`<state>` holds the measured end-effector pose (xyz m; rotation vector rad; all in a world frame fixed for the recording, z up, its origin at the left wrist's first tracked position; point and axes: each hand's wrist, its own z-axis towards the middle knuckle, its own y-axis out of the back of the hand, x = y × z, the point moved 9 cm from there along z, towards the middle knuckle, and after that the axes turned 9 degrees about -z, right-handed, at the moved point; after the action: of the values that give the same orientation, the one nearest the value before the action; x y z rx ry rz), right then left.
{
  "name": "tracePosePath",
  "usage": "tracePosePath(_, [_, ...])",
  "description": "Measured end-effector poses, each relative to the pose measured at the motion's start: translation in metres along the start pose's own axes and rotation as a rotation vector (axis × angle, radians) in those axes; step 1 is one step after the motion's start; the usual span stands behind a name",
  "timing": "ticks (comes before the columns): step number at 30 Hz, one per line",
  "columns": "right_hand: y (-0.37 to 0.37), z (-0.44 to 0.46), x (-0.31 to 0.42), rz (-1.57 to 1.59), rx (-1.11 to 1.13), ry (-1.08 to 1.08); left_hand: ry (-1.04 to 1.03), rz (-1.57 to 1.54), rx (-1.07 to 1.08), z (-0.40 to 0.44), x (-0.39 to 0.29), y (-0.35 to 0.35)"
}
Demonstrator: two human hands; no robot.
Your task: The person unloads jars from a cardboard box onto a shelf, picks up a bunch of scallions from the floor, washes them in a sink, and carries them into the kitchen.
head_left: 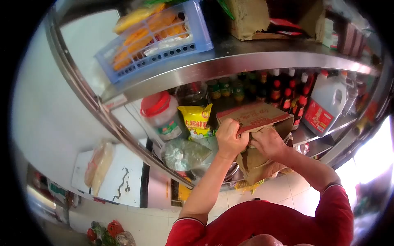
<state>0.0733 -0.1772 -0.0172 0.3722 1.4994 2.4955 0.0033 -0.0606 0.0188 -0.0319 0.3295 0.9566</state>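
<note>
Red shirt [266,219] sits nearest the camera at six o'clock, and beyond it, toward four o'clock from the middle of the head view, the worn cardboard box [256,115] tilts between both hands. With the left hand [230,139] clenched on the box's edge and the right hand [267,144] curled at its torn opening (whether it pinches anything, one cannot tell), steady support seems wise, as the cardboard looks weak. Gentle, controlled force would best spare the bottles [288,93] at one o'clock from the box.
</note>
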Motion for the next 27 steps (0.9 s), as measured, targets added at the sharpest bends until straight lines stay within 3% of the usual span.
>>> tracePosePath(6, [-0.015,0.0,-0.006,0.086,-0.143,-0.094,0.093,0.015,0.034,0.003,0.006,0.0])
tracePosePath(12, [0.006,-0.009,0.021,-0.07,-0.182,-0.151,0.116,-0.041,0.017,0.0,-0.006,0.009])
tracePosePath(15, [0.022,-0.015,0.042,-0.215,-0.08,-0.027,0.225,-0.083,0.03,0.001,0.005,0.014])
tracePosePath(21, [0.13,-0.043,0.084,0.232,-0.313,0.132,0.231,-0.14,0.041,0.001,0.026,0.028])
tracePosePath(24, [0.172,-0.035,0.058,0.357,-0.48,0.197,0.161,-0.058,0.05,0.001,0.011,0.032])
tracePosePath(27, [0.194,0.0,0.016,0.321,-0.604,0.083,0.126,-0.006,0.07,0.002,0.004,0.032])
